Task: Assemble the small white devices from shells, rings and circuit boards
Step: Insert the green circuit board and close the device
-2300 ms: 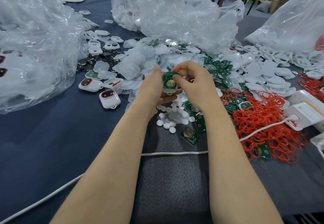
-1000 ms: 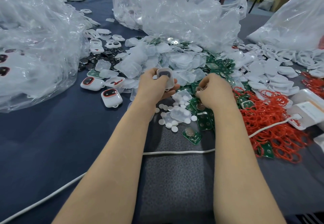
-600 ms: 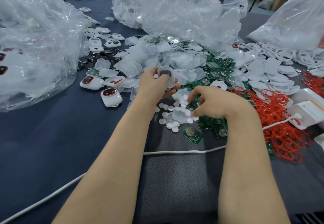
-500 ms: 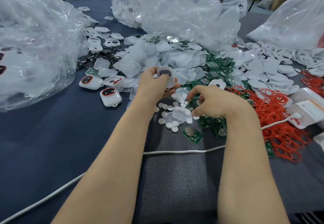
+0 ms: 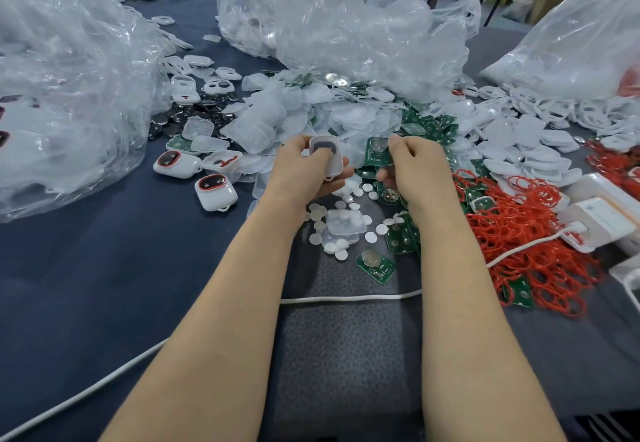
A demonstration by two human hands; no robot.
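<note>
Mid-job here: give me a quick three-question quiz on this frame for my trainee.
1. True or false: the left hand holds a white shell.
2. What does the right hand pinch? A) a red ring B) a green board C) a white disc
3. Fill in: the pile of red rings lies to the ___ of both hands.
Key: 1 true; 2 B; 3 right.
</note>
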